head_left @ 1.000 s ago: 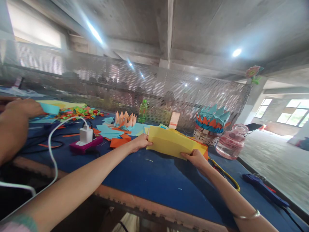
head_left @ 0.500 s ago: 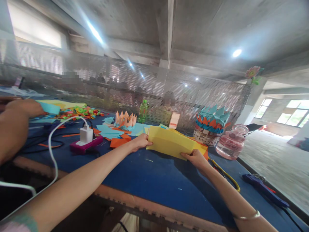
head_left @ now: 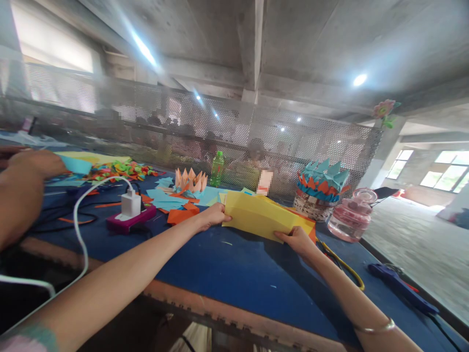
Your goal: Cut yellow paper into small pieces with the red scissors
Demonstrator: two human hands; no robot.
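A yellow sheet of paper (head_left: 256,215) is stretched between my two hands, tilted up over the blue tabletop (head_left: 234,278). My left hand (head_left: 213,216) pinches its left edge between thumb and fingers. Its lower right part is gripped by my right hand (head_left: 296,239), which wears a bangle at the wrist. Behind the sheet, orange paper (head_left: 309,227) shows at the right, and light blue paper (head_left: 212,195) lies at the left. Orange scraps (head_left: 182,213) rest beside my left hand.
A purple power strip (head_left: 130,218) with a white charger and cable is at left. Behind stand a peach paper crown (head_left: 191,181), a green bottle (head_left: 217,168), a basket with folded paper (head_left: 318,190) and a pink bottle (head_left: 350,217). A co-worker's hand (head_left: 40,164) holds blue paper.
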